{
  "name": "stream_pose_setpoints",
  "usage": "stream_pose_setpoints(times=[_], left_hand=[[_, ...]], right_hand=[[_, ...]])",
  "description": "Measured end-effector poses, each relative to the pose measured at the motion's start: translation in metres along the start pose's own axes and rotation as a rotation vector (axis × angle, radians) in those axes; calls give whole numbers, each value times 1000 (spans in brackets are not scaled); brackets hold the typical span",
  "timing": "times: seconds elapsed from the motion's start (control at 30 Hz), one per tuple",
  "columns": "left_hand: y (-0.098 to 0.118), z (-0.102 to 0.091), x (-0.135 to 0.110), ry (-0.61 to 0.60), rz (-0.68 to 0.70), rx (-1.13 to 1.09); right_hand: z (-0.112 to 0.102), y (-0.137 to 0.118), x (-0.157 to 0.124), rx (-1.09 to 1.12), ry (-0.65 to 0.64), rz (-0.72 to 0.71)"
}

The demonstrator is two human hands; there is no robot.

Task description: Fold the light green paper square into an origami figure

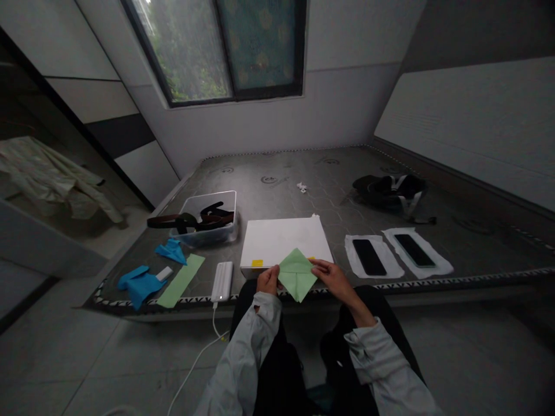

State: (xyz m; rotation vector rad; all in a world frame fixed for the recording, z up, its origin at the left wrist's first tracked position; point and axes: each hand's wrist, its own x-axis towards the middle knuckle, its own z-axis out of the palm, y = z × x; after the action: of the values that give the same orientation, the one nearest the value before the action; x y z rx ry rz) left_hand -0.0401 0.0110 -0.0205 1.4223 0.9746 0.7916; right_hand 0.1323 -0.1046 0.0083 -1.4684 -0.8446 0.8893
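Note:
A light green piece of folded paper [297, 275], turned like a diamond with crease lines across it, is held up in front of the near edge of a white box [284, 240]. My left hand [269, 280] pinches its left corner. At the right corner, my right hand [333, 280] grips the same paper between thumb and fingers. Two small yellow patches show on the box's near edge, one partly behind the paper.
Left of the box lie a white power bank [222, 281] with a cable, a green paper strip [182, 281], blue folded papers [141, 285] and a clear bin [217, 234] holding belts. Two phones [369, 257] rest on white sheets at right, with a black cap [390, 190] behind.

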Motion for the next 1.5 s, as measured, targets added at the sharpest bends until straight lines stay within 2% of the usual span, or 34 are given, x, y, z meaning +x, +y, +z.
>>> stream_pose_setpoints(times=[0.17,0.23,0.33,0.53,0.67,0.87,1.0,1.07,1.17,1.27,1.37,1.43,1.5], left_hand=[[-4,7,-4,-199,-72,-36],[-5,9,-6,-258,-59,-28],[-4,10,-8,-278,-57,-62],[-3,11,-7,-287,-80,-109],[-6,12,-8,-271,-131,-70],[-7,13,-8,-229,-103,-19],[-7,12,-7,-210,-88,-11],[-8,10,-6,-205,-61,3],[-12,8,-4,-214,-10,8],[-17,8,-4,-299,56,11],[-19,9,-4,-373,104,-3],[-17,8,-4,-326,142,15],[-12,7,-5,-231,259,104]], right_hand=[[-7,0,0,55,240,89],[-4,1,0,145,285,95],[9,4,-3,215,217,111],[30,9,-5,-72,157,126],[28,8,-4,-128,173,143],[15,5,-2,52,250,46],[9,7,-1,-29,234,28],[8,8,0,-11,214,35],[10,8,-1,58,115,66],[12,8,-2,-25,32,108],[12,7,-2,-142,73,121],[11,8,-2,-151,124,118],[10,8,-1,-127,164,128]])
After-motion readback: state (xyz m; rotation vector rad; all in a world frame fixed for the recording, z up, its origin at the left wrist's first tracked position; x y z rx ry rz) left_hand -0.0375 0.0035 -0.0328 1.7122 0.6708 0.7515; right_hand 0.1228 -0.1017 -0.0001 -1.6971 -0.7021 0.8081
